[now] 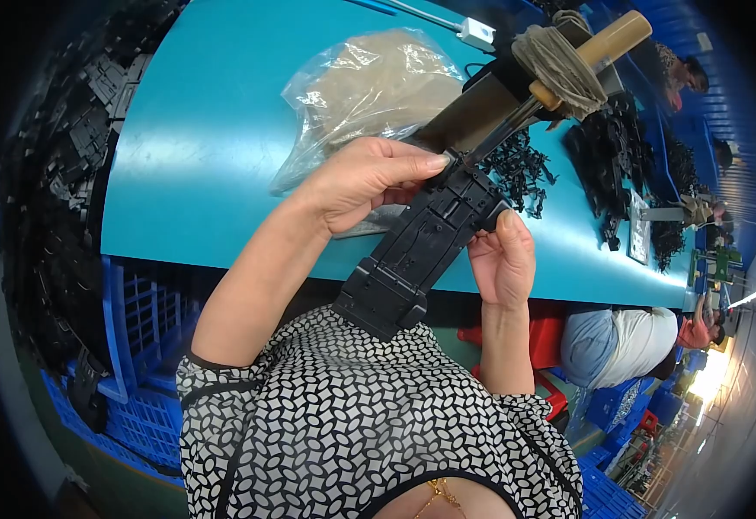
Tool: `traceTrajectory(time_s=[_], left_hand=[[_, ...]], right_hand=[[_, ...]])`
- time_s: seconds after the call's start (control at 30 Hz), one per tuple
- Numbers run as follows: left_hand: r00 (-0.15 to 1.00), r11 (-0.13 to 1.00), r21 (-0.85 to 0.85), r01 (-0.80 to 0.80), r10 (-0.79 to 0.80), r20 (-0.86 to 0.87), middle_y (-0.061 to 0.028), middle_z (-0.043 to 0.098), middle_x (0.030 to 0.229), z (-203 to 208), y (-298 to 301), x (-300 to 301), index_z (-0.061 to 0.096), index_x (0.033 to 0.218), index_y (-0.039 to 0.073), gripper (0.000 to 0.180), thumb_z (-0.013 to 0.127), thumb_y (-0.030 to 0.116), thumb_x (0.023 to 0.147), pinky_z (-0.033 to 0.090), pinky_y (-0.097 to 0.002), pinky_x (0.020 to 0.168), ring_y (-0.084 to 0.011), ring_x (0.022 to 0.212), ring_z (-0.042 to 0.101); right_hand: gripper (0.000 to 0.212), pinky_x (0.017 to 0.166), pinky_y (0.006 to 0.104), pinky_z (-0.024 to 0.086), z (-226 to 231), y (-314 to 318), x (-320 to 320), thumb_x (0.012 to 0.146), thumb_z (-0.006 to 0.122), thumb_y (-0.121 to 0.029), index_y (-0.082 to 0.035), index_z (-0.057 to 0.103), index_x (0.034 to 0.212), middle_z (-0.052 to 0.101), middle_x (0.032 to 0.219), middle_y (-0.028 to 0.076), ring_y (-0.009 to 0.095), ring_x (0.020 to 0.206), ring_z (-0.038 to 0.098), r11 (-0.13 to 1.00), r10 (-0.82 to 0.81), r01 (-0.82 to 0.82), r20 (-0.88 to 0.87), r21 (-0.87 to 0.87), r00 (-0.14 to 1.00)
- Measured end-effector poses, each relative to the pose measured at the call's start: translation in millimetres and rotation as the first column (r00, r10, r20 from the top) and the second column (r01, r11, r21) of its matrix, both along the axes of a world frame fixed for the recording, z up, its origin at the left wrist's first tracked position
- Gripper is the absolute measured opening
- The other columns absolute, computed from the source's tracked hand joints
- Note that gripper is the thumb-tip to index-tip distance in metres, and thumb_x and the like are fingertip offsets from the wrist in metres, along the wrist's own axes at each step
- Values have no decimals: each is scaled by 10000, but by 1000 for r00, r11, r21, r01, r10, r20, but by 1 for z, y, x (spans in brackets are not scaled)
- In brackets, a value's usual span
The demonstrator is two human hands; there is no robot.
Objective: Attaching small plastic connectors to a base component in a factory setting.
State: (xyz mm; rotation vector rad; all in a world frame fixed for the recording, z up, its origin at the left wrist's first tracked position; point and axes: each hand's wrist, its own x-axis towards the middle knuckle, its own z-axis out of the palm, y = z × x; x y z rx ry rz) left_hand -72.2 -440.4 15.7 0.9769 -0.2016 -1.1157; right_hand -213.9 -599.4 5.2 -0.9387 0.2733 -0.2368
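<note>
Both hands hold a long black moulded plastic part (417, 246) over the table's front edge, its near end tilted down toward my body. My left hand (352, 183) pinches its far left corner between thumb and fingers. On the opposite edge, my right hand (506, 258) grips with the thumb on top and the fingers curled beneath. Just beyond the far end stands a wooden-handled tool (613, 41) wrapped in grey cloth. Its thin dark metal shaft points down toward the part; whether the two touch, I cannot tell.
On the turquoise table (196, 112) lies a clear plastic bag (374, 73). Small black parts (525, 169) are heaped right of the tool, with larger black pieces (607, 151) farther right. Blue crates (123, 333) and piled black parts stand left. A co-worker (624, 342) sits at right.
</note>
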Motion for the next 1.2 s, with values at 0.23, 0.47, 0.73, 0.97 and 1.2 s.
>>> traceTrajectory(time_s=[0.23,0.47,0.73,0.97,1.2], left_hand=[[1000,1000,-4,-2,1,-3,-20,630,851,-1,0,-1,634,952,29,301,657,274,779,434,-221,704,-76,748,564],[1000,1000,-13,5,-5,6,-31,628,866,0,1,0,627,962,14,316,654,273,782,441,-232,723,-85,764,568],[1000,999,42,-8,9,-12,5,610,806,-9,5,1,628,943,34,246,638,234,802,447,-191,632,-46,676,536],[997,994,71,-83,83,-1,-8,606,766,-18,14,15,634,870,32,264,652,282,786,440,-203,601,-61,684,553],[990,990,7,-142,142,4,-22,601,735,-14,15,21,624,872,4,261,634,256,804,475,-187,538,-55,593,547]], right_hand=[[280,774,276,420,-1,-1,-2,861,552,-202,17,555,1034,620,949,69,140,838,569,1000,-2,2,-8,-4,1000],[283,776,276,422,-1,-1,0,861,551,-209,14,555,1036,621,952,69,141,841,571,1000,6,-6,-3,8,1000],[263,753,278,426,-13,-4,2,864,540,-186,13,555,1034,620,944,68,132,806,566,992,84,-79,-49,99,995],[163,732,302,450,-10,8,22,846,566,-140,-25,561,961,600,863,56,136,744,548,979,86,-58,-141,196,986],[194,716,291,453,-11,16,31,819,607,-136,-15,557,963,596,871,56,136,746,544,969,82,-55,-104,240,991]])
